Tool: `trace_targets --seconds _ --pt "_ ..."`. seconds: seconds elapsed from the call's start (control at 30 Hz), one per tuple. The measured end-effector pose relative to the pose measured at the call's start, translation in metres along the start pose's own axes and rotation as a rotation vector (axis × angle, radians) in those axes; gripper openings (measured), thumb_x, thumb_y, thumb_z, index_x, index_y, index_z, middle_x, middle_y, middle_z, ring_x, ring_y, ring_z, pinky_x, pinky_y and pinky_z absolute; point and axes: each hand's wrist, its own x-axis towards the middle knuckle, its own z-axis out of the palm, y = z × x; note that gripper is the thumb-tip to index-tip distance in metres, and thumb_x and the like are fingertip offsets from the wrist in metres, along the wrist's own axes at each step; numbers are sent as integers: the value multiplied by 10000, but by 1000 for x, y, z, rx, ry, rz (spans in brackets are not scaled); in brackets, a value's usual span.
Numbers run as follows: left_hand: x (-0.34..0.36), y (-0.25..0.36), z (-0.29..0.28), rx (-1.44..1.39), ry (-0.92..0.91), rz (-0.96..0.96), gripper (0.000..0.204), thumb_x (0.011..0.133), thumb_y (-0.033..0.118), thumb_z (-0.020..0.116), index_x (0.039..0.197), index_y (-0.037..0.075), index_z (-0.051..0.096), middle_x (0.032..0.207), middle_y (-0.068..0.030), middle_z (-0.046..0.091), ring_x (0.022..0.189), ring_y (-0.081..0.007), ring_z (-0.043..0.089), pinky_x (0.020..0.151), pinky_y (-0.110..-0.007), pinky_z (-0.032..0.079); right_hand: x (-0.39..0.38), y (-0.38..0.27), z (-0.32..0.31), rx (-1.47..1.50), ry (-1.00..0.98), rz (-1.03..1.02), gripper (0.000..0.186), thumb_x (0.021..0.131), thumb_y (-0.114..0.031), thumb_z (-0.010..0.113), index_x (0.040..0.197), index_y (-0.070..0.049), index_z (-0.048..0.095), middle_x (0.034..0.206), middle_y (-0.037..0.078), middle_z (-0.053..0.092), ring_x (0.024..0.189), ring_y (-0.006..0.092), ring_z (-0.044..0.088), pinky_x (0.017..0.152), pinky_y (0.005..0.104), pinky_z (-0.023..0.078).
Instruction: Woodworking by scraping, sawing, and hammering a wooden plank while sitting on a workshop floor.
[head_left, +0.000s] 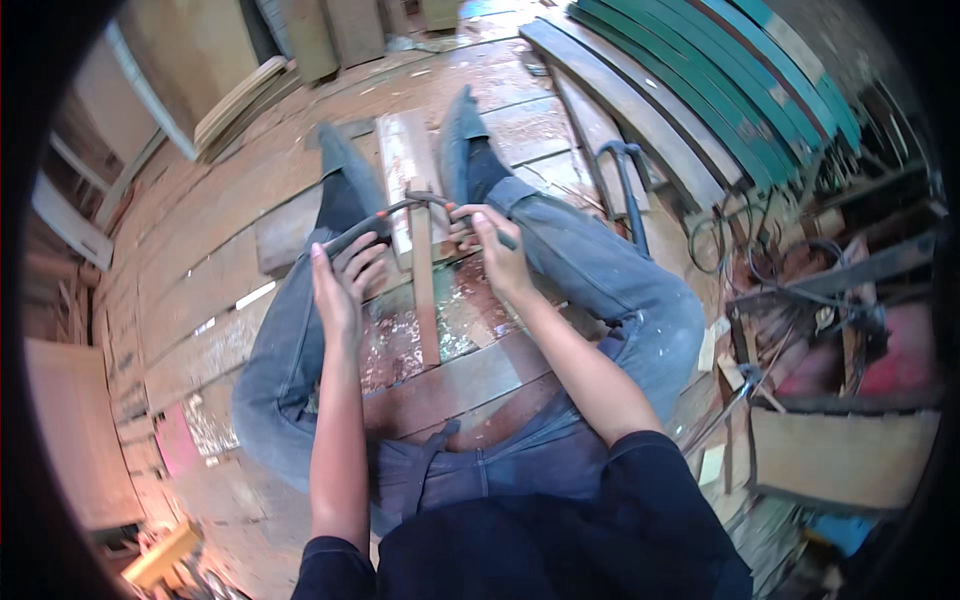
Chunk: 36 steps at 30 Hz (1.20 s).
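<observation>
- Wooden floorboards point(190, 285) lie beneath one seated person in the head view; one hammer point(630, 195) lies to the right.
- One two-handled tool point(428, 199) crosses one wooden strip point(425, 290) between the legs.
- Left hand point(342, 288): fingers apart, thumb against one handle.
- Right hand point(500, 252): clamped on the other handle, some fingers hidden.
- Stacked green boards point(700, 80), upper right, are cut off.

Left hand point(345, 275) and right hand point(492, 243) on two-handled tool point(362, 231), wooden strip point(424, 290) between

wood strip point(424, 290): matt | tool handles point(358, 231): matt | floorboards point(190, 275): rough wood
</observation>
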Motion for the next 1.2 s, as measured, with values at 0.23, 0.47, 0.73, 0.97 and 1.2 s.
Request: trace_targets --seconds 0.23,0.47,0.73,0.97,1.2 --pt "-4 28 38 70 -62 289 284 1017 278 340 1017 3 409 1022 -281 626 890 -309 671 747 -337 576 3 -42 -15 28 -59 -223 270 971 -223 491 1053 11 600 921 48 630 815 94 592 704 233 471" --pt "-30 23 98 1172 -233 515 138 926 129 567 993 15 530 834 -180 658 773 -309 664 665 -330 487 -16 -70 -5 -341 -246 -62 375 921 -307 564 1133 3 553 1022 96 599 889 142 580 776 289 464" --pt "-28 1 120 1229 -406 722 339 869 49 579 1204 27 535 1012 -187 612 890 -311 650 770 -364 501 -22 -48 -1 256 -46 199 455 954 -474 482 1128 -54 457 909 69 559 840 135 571 704 260 489" --pt "-26 -7 120 1244 -533 800 502 765 16 627 1257 94 560 1157 -149 559 1008 -318 590 853 -384 484 1 -32 -30 572 108 286 153 929 -130 436 1032 -56 521 1051 77 567 913 137 595 722 257 514" --pt "-44 -36 77 1158 -507 584 296 755 -10 595 1046 42 614 1220 -154 514 1117 -318 529 948 -383 431 16 -78 -99 326 289 90 191 932 -99 440 1065 16 514 958 129 577 766 254 679 671 357 590"
